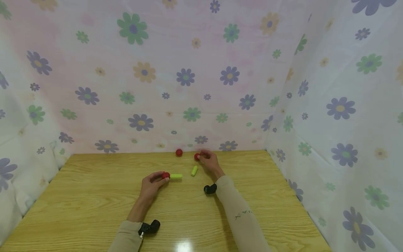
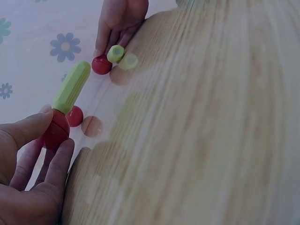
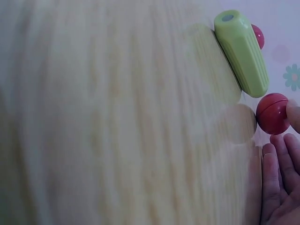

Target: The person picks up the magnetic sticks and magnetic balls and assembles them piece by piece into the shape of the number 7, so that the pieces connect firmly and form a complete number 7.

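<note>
So, one pair looks done: left hand (image 1: 150, 186) pinches red ball (image 1: 165, 175) with green stick (image 1: 176, 176), lower middle of head view. Right hand (image 1: 210, 163) pinches second ball (image 1: 197, 156), near middle. Seemingly left: second stick (image 1: 194, 171) just below, loose; third ball (image 1: 179, 152) up left, untouched.

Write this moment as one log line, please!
left hand: holds red ball, green stick touching it | right hand: holds second red ball | on table: second green stick, third red ball
</note>
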A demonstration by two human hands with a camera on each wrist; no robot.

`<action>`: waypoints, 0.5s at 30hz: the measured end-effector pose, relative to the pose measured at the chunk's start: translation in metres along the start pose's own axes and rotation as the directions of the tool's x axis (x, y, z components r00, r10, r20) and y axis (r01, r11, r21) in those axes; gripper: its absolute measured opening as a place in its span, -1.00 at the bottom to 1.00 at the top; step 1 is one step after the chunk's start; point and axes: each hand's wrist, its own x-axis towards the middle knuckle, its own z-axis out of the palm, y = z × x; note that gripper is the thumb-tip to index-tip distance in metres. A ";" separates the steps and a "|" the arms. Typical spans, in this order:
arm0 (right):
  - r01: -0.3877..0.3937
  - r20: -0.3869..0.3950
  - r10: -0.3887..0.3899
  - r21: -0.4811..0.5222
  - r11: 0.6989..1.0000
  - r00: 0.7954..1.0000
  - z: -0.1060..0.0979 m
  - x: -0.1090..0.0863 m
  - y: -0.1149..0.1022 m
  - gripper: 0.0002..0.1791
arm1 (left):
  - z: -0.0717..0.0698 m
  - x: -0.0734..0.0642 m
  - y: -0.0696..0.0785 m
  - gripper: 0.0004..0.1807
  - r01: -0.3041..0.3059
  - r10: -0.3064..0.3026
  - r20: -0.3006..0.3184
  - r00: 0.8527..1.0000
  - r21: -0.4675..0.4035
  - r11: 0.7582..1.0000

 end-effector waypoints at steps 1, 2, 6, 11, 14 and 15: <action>0.017 -0.001 -0.017 -0.025 1.000 1.000 0.000 0.000 0.000 -0.52 | 0.000 0.000 0.000 -0.47 0.001 -0.001 -0.001 1.000 -0.001 1.000; 0.011 0.002 -0.011 -0.026 1.000 1.000 0.000 0.000 0.000 -0.52 | 0.000 0.000 0.000 -0.46 0.003 -0.003 -0.002 1.000 -0.002 1.000; -0.004 0.007 0.005 -0.037 0.999 1.000 0.000 0.002 0.003 -0.52 | 0.000 0.000 0.000 -0.47 0.014 -0.014 -0.005 1.000 -0.011 1.000; 0.060 0.031 -0.058 -0.086 0.994 0.998 -0.002 0.000 0.000 -0.54 | -0.001 0.000 0.000 -0.47 0.013 -0.013 -0.012 1.000 -0.018 1.000; 0.108 0.043 -0.103 -0.132 0.985 0.994 -0.003 0.000 -0.001 -0.55 | -0.001 0.001 0.000 -0.46 0.000 0.000 -0.007 1.000 -0.019 1.000; 0.115 0.048 -0.109 -0.140 0.983 0.993 -0.003 0.000 -0.002 -0.55 | -0.001 0.001 0.000 -0.46 -0.001 0.001 -0.007 1.000 -0.022 1.000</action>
